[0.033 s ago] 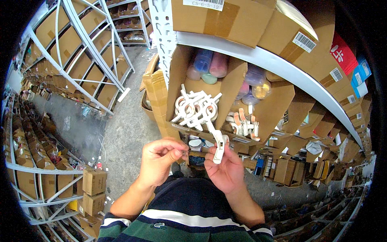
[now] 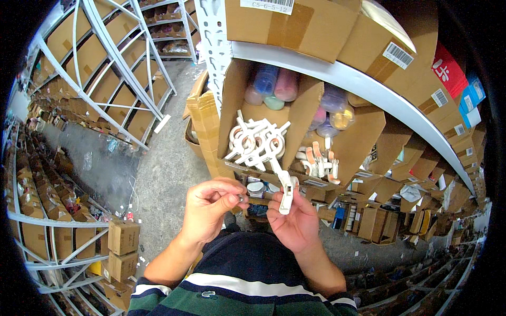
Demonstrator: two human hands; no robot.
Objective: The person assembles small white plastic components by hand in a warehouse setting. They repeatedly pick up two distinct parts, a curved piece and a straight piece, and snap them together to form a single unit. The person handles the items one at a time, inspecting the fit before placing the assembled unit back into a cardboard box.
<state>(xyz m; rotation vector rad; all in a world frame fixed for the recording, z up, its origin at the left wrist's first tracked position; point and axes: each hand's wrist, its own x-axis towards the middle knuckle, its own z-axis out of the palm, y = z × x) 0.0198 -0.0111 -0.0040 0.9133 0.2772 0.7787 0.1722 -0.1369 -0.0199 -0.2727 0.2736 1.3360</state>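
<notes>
My right hand (image 2: 295,224) is closed on a white plastic clip (image 2: 287,196), held upright between thumb and fingers just below the front of an open cardboard bin (image 2: 225,118). To its left, my left hand (image 2: 213,205) is closed in a pinch; a tiny greyish piece shows at the fingertips, too small to name. Inside the bin lies a heap of white clips (image 2: 255,145) with ring-shaped jaws, some lined pinkish-orange. The neighbouring bin on the right holds more white and orange clips (image 2: 319,162).
Coloured rolled bundles in clear wrap (image 2: 266,81) sit behind the clips. A white shelf beam (image 2: 358,84) crosses above the bins, with cardboard boxes (image 2: 287,26) over it. A taped carton (image 2: 203,121) stands left of the bin. Across the grey aisle floor (image 2: 168,158) is metal racking (image 2: 113,47).
The left fingertips have shifted very slightly, and the tiny greyish piece between them shows a little more. My right hand and the clip in it look unmoved.
</notes>
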